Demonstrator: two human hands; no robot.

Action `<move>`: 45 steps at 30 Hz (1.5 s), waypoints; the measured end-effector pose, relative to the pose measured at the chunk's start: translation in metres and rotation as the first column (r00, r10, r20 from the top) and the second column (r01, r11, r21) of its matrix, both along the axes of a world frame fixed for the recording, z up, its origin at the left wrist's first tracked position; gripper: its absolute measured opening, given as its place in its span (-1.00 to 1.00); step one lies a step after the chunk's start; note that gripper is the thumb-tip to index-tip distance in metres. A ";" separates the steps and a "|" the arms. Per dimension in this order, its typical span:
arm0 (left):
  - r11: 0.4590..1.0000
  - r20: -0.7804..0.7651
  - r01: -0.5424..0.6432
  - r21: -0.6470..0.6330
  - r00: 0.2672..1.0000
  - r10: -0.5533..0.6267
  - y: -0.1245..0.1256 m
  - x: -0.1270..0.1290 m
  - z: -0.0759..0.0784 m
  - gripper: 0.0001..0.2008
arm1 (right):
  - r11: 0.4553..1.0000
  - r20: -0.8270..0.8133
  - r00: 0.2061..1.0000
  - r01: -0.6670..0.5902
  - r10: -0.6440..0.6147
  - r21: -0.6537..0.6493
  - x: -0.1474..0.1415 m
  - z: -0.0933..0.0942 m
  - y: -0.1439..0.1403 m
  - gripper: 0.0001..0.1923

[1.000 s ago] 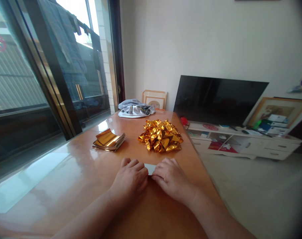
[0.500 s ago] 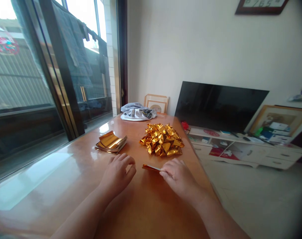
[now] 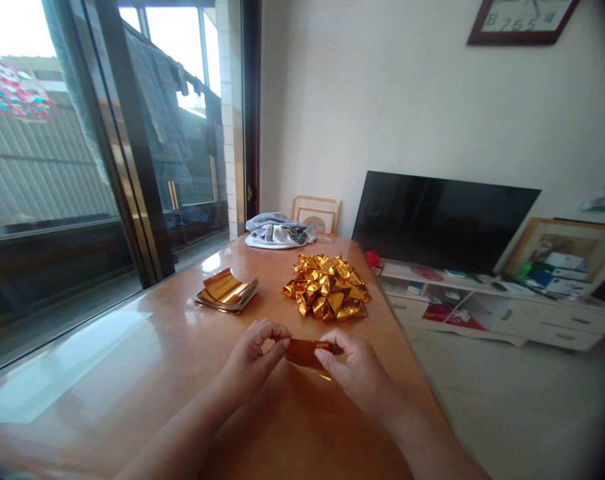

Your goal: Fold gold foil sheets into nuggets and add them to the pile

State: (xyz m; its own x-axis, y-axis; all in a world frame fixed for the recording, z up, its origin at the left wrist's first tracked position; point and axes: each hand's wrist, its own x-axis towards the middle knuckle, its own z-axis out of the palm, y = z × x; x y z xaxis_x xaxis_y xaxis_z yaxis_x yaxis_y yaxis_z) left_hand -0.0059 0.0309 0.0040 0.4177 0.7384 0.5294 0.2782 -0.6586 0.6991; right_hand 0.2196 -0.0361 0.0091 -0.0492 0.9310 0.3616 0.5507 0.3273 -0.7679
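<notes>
A sheet of gold foil paper [image 3: 306, 353] spans the gap between my hands, just over the table. My left hand [image 3: 260, 353] pinches its left end between thumb and fingers. At the other end, my right hand [image 3: 350, 363] grips it the same way. Beyond my right hand lies a heap of folded gold foil pieces [image 3: 327, 287], shiny and pointed. Past my left hand sits a stack of gold foil paper [image 3: 227, 291], its top sheet curling up.
The glossy wooden table [image 3: 147, 380] has its right edge close to my right arm. Grey-and-white cloth [image 3: 280, 232] lies at the far end, before a framed picture [image 3: 315, 212]. A television [image 3: 442, 220] stands on a low white cabinet [image 3: 522, 317] at the right.
My left hand has moved right and taken hold of the foil sheet's left end. The sheet, held only by my right hand before, now shows its gold face. The camera view shifted slightly.
</notes>
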 end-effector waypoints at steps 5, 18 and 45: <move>0.978 0.015 -0.205 0.043 0.979 0.205 -0.007 0.007 -0.006 -0.80 | 0.952 0.163 0.955 0.208 -0.248 0.226 -0.001 0.000 -0.001 -0.90; 0.721 0.372 0.306 -0.621 0.925 -0.072 -0.009 0.025 -0.013 -0.89 | 0.961 0.447 0.893 -0.068 -0.062 0.269 -0.032 -0.002 -0.013 -0.95; 0.980 -0.350 -0.093 -0.178 0.936 0.026 0.018 0.006 -0.023 -0.79 | 0.959 0.293 0.925 -0.181 0.241 -0.218 0.000 -0.005 -0.010 -0.70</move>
